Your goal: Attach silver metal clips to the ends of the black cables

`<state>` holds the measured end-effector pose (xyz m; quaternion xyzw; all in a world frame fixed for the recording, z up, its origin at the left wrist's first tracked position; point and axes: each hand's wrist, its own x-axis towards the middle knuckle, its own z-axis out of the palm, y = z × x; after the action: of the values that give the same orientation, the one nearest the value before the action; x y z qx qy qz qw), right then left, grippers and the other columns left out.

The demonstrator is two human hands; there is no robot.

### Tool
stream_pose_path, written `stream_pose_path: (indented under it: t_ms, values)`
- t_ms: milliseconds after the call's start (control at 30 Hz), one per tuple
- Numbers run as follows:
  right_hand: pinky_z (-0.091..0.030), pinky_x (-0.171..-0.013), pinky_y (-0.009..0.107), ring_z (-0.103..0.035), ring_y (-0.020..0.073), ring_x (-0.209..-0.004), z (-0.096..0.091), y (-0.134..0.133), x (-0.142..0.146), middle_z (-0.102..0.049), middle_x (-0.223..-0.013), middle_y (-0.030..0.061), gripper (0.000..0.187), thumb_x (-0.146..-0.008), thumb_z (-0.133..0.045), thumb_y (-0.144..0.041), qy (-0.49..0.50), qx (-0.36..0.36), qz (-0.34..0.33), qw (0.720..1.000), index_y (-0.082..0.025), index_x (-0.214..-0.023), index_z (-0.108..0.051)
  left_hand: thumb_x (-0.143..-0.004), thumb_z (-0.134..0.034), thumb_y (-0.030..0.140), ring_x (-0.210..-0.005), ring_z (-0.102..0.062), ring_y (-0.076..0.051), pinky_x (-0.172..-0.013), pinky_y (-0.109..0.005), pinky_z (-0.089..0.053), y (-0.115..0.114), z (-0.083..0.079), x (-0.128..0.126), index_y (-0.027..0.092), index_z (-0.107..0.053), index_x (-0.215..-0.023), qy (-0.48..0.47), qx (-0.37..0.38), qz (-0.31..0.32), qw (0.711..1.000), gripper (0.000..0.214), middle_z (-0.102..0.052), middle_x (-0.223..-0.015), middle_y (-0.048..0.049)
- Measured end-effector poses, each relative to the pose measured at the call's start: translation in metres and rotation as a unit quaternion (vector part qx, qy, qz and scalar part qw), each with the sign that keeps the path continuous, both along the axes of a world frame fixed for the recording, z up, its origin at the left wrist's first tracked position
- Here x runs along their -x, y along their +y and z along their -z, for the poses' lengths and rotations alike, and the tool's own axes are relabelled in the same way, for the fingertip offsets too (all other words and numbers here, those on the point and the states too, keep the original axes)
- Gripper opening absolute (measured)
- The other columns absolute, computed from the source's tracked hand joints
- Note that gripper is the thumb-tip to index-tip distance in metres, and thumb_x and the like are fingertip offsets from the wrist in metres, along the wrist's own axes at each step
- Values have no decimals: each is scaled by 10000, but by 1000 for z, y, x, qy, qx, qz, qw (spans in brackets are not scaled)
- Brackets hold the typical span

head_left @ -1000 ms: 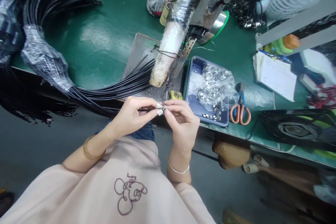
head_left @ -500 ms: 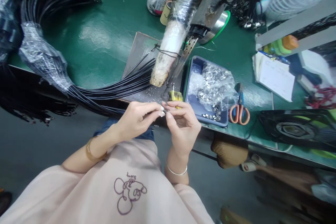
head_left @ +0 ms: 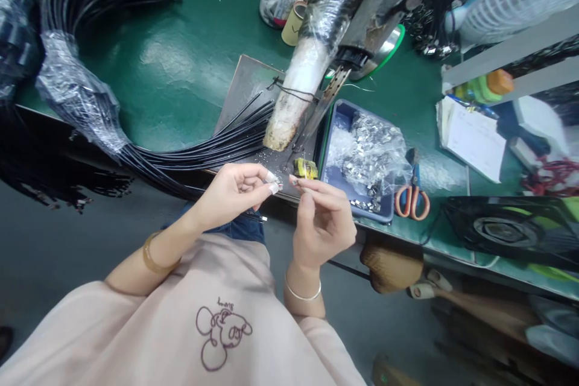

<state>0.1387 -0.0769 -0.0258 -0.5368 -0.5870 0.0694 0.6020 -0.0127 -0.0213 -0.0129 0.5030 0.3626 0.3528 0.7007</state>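
My left hand [head_left: 237, 190] is closed in a pinch, with white covers on its fingertips. A small metal piece [head_left: 280, 184] pokes out between its thumb and forefinger. My right hand [head_left: 323, 211] is a short gap to the right, thumb and fingers pressed together; anything at their tips is too small to name. Beyond the hands, a bundle of black cables [head_left: 194, 157] lies across a grey board [head_left: 246, 75]. A yellow block [head_left: 306, 168] sits just past my right fingertips. Below my left hand shows a metal-tipped cable end [head_left: 262, 218].
A wrapped duct [head_left: 289, 96] and a soldering iron [head_left: 319, 111] hang over the board. Right of them stand a blue tray [head_left: 389, 214] with bagged metal parts, scissors [head_left: 412, 199] and a black fan [head_left: 506, 229]. Plastic-wrapped cables [head_left: 81, 90] lie left. A person's feet [head_left: 425, 289] show below.
My hands have parted: fingertips that met half a second ago now have a gap between them. The right hand has shifted slightly right, and a metal-tipped cable end shows more clearly below the left.
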Motion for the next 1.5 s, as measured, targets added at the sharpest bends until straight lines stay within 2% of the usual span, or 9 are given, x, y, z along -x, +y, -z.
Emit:
stream_pose_path:
  t_ms: [100, 333, 567, 800, 900, 1033, 1200, 1333, 1500]
  values:
    - [-654, -735, 344, -768, 180, -847, -2, 0, 1, -775, -943, 5, 167, -901, -688, -115, -42, -9, -8, 999, -269, -962, -676, -803, -698, 272, -459, -386, -57, -457, -194, -301, 0, 0, -1, 135, -670, -765, 11, -28, -4, 1000, 144, -493, -509, 53]
    - [-653, -726, 321, -770, 171, -847, 0, 4, -1, -770, -929, 15, 129, -921, -669, -121, 13, 17, -4, 1000, -245, -958, -661, -774, -646, 219, -485, -268, -49, -463, -200, -207, 3, -3, -4, 133, -642, -699, 5, -39, -9, 999, 114, -362, -514, 78]
    - [-652, -729, 315, -777, 168, -843, 6, 2, -4, -791, -929, 17, 144, -902, -702, -105, -70, -65, -32, 995, -224, -975, -668, -726, -636, 209, -477, -232, -44, -461, -198, -189, 7, -9, -5, 138, -631, -675, -1, -25, -7, 1000, 87, -336, -496, 91]
    - [-652, -688, 262, -783, 151, -847, 10, 9, -1, -776, -919, 9, 103, -927, -677, -126, 44, 3, -22, 999, -220, -951, -642, -741, -665, 251, -543, -386, -80, -516, -205, -327, 9, -6, -7, 134, -691, -677, 14, -33, -51, 998, 136, -483, -554, 32]
    - [-652, -718, 268, -777, 150, -871, 10, 11, -2, -781, -930, 11, 125, -904, -702, -109, 10, 5, -28, 1000, -220, -937, -657, -735, -684, 256, -553, -417, -85, -519, -206, -344, 10, -5, -9, 131, -710, -660, 16, -41, -64, 997, 148, -534, -572, 15]
    - [-643, -792, 279, -772, 142, -879, 9, 12, -3, -797, -943, 16, 170, -880, -710, -61, -76, -33, -14, 996, -218, -934, -672, -705, -705, 218, -544, -447, -81, -523, -197, -374, 12, -5, -11, 129, -713, -617, 10, -36, -75, 996, 125, -577, -567, 6]
    - [-642, -795, 283, -782, 150, -873, 8, 15, -4, -810, -957, 32, 192, -877, -707, -48, -149, -57, 12, 987, -221, -940, -653, -708, -694, 207, -558, -516, -92, -531, -188, -422, 12, -7, -13, 128, -737, -612, 10, -46, -90, 995, 132, -646, -584, -18]
    - [-645, -803, 268, -790, 153, -876, 9, 17, -5, -813, -963, 35, 215, -875, -704, -40, -186, -77, 23, 979, -225, -965, -643, -712, -681, 220, -497, -440, -70, -464, -170, -352, 13, -6, -17, 123, -755, -633, 38, -61, -111, 991, 145, -586, -521, 4]
    - [-639, -820, 253, -785, 147, -886, 8, 21, -4, -810, -967, 40, 225, -864, -711, -24, -197, -86, 37, 976, -216, -961, -645, -688, -681, 226, -518, -477, -66, -472, -163, -386, 16, -9, -21, 112, -752, -639, 35, -48, -125, 990, 143, -656, -618, -22]
